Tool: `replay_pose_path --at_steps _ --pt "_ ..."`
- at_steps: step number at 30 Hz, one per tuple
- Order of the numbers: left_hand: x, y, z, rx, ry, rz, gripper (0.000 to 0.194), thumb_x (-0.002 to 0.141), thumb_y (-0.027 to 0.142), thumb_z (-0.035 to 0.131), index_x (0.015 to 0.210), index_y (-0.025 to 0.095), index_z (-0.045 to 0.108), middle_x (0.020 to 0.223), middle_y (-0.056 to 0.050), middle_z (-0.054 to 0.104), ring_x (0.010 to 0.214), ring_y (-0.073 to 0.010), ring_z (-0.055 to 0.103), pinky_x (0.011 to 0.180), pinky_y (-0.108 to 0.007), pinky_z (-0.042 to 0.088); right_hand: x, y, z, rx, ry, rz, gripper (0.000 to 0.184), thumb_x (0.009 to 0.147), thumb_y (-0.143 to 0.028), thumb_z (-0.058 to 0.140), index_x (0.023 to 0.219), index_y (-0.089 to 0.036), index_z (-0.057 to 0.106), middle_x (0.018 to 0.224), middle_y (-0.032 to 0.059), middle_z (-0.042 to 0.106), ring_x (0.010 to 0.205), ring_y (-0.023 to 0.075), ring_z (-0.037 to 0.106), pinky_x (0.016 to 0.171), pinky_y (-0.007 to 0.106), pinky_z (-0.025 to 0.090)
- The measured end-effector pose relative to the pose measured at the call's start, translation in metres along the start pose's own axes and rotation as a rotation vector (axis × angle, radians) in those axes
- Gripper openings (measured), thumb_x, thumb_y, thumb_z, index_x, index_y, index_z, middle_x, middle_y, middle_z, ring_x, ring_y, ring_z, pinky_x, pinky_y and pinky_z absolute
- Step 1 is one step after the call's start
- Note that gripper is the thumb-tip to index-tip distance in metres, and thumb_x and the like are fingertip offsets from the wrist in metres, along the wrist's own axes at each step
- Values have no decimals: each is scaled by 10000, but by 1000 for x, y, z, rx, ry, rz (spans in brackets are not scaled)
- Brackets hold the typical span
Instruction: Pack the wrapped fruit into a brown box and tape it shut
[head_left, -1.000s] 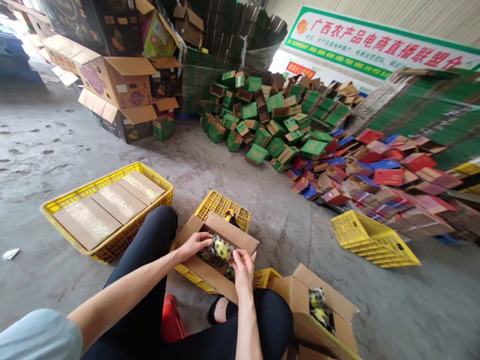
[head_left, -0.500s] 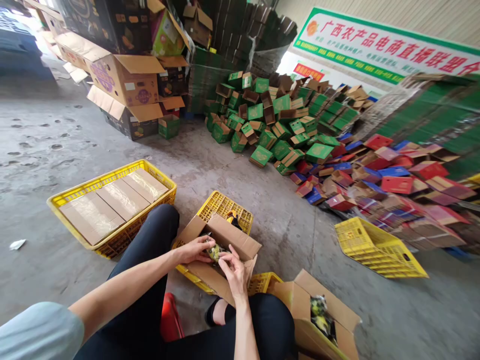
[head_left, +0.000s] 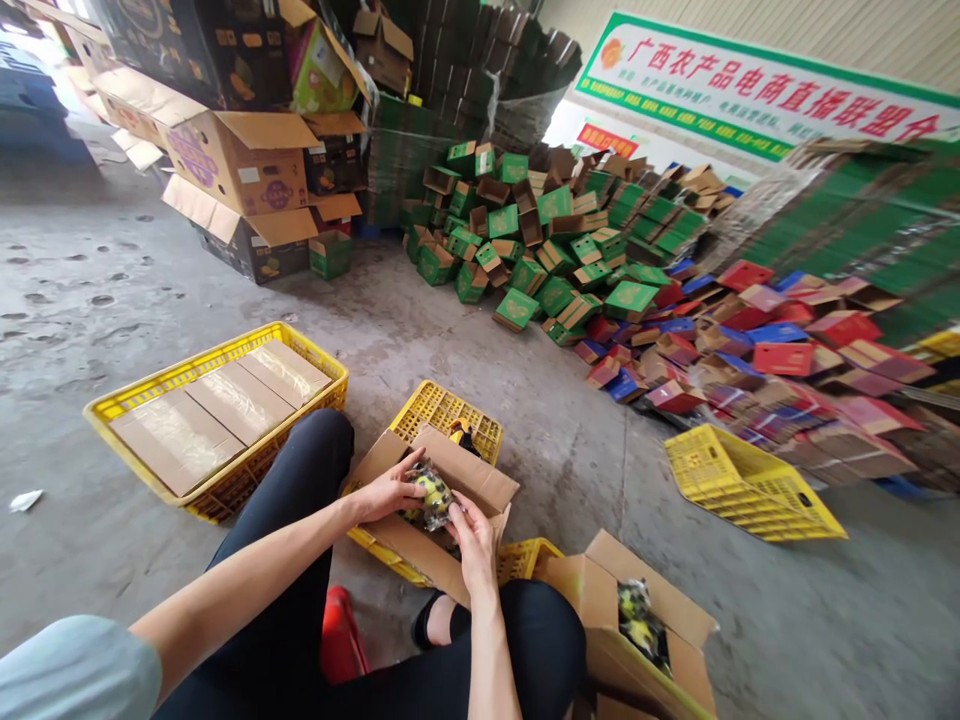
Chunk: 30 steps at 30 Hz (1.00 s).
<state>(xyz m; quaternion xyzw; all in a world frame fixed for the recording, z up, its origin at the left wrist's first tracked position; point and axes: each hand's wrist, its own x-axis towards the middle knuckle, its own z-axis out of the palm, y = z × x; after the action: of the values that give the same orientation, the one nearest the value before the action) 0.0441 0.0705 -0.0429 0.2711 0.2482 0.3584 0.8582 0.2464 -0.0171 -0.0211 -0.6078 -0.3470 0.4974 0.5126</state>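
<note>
My left hand point(head_left: 392, 492) and my right hand point(head_left: 472, 535) hold a clear plastic bag of yellow-green, dark-spotted fruit point(head_left: 433, 495) between them. The fingers of my left hand grip its left side, with the index finger stretched out over the top. My right hand pinches the lower right edge. Below the bag stands an open cardboard box point(head_left: 469, 470) with its flaps up, resting on an upturned yellow crate point(head_left: 424, 403). The bag hides most of the box's inside. To the right, a second open cardboard box point(head_left: 592, 605) contains similar bagged fruit point(head_left: 643, 630).
A yellow crate point(head_left: 330, 362) at left holds three taped cartons point(head_left: 238, 400). Another yellow crate point(head_left: 720, 470) lies tilted on the floor at right. A yellow-and-black object point(head_left: 462, 436) sits behind the box. Green boxes point(head_left: 517, 308) and red-and-blue boxes point(head_left: 782, 357) are heaped behind.
The bag has been raised and turned so more fruit shows. My left index finger has stretched out, and my right hand has shifted to the bag's lower edge. The view has moved slightly.
</note>
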Motion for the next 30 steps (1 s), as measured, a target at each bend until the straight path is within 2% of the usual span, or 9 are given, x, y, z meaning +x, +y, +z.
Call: replay_pose_path --at_steps 2,5,8,12,17,19,22,28,30 --pt "1 -1 -1 44 15 -9 1016 719 266 997 1613 285 515 1371 -152 690 1146 -275 730 1009 -402 554 1 0 -1 -12 12 -20 641 739 -646 889 1241 -252 831 1271 111 816 1194 366 748 1037 512 619" --pt "0 -1 -4 146 -33 -44 732 747 427 990 1380 190 708 1309 -168 736 1169 -291 725 979 -369 560 3 2 -5 -54 25 -71 584 759 -638 871 1204 -260 851 1297 102 807 1262 380 718 1119 552 565" --pt "-2 0 -4 220 -62 -68 624 743 526 978 1198 153 772 1233 -167 771 1141 -289 733 959 -356 562 5 5 -9 -89 31 -115 513 789 -604 854 1180 -272 860 1311 91 802 1319 377 691 1210 575 482" --pt "-5 5 1 248 -56 -23 625 735 559 974 1168 148 788 1216 -165 779 1127 -294 734 952 -358 569 6 3 -9 -48 14 -102 513 801 -579 858 1218 -282 844 1359 88 780 1353 361 677 1225 552 475" --pt "-8 7 4 242 -47 13 625 741 553 969 1184 143 808 1176 -162 793 1099 -294 744 966 -371 569 1 -2 0 27 -50 -40 635 802 -567 881 1371 -314 758 1517 74 681 1438 333 616 1196 513 510" --pt "-7 4 2 237 -43 11 623 743 539 970 1193 137 815 1150 -160 800 1098 -294 744 986 -384 561 -1 -3 1 27 -94 -18 643 805 -571 879 1382 -318 749 1510 72 687 1409 328 640 1163 508 539" --pt "-4 -2 -2 221 -35 8 639 740 505 979 1233 134 812 1145 -155 804 1098 -291 742 1007 -388 543 -1 -4 1 -38 -86 -41 620 775 -562 902 1326 -303 785 1405 73 758 1338 331 688 1171 512 529" --pt "1 -4 -5 156 -15 -34 983 642 375 1054 1519 228 635 1439 -170 680 1208 -291 709 1028 -381 544 0 -7 -4 -26 -31 -86 585 761 -485 918 1296 -276 805 1392 76 765 1358 346 673 1252 542 438" --pt "0 -4 -4 118 -20 -97 1003 652 379 1053 1541 250 606 1481 -171 648 1226 -286 706 1049 -397 553 -1 -8 -4 -31 -20 -106 557 761 -470 914 1278 -290 815 1421 66 749 1409 346 635 1280 542 400"
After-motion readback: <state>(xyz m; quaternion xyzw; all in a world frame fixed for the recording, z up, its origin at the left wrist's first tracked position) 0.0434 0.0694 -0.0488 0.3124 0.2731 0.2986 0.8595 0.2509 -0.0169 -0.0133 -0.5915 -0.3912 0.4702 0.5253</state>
